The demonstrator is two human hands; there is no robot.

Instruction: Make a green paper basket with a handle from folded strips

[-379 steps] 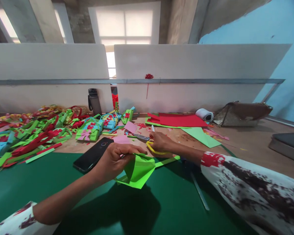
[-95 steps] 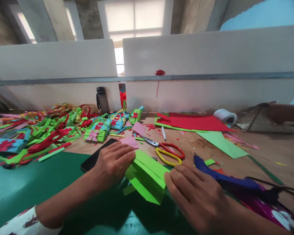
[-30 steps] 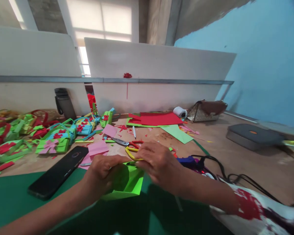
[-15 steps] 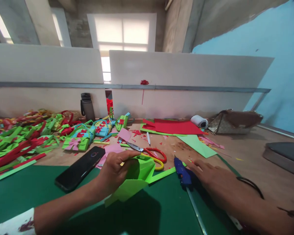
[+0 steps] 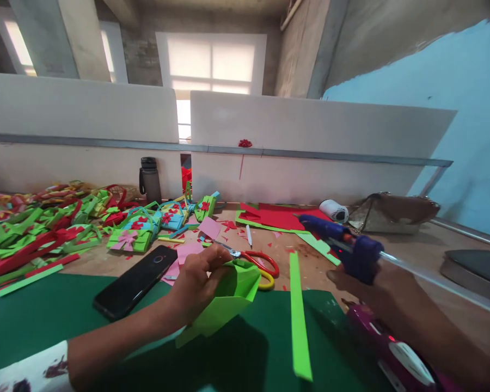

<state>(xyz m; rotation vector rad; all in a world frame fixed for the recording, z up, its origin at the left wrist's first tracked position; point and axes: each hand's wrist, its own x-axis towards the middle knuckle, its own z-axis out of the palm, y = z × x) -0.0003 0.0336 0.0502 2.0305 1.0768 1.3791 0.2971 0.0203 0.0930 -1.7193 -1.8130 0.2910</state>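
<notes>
My left hand (image 5: 196,283) is closed on a folded light-green paper basket (image 5: 224,299) and holds it just above the dark green sheet (image 5: 65,310), its open side turned to the right. My right hand (image 5: 367,286) is wrapped round a blue glue gun (image 5: 343,242) and holds it lifted off the table, nozzle pointing left and away. A clear glue stick juts from the gun's back. A long light-green paper strip (image 5: 299,316) lies between the two hands.
Red and yellow scissors (image 5: 257,261) and a black phone (image 5: 136,280) lie behind the basket. Finished paper baskets and strips (image 5: 53,228) pile up at left. Red and green sheets (image 5: 281,215), a tape roll (image 5: 334,209), a brown bag (image 5: 394,209) and a dark bottle (image 5: 149,179) stand further back.
My right hand has picked the glue gun up off the table and raised it. The green strip now lies uncovered between my hands. The left hand keeps holding the basket.
</notes>
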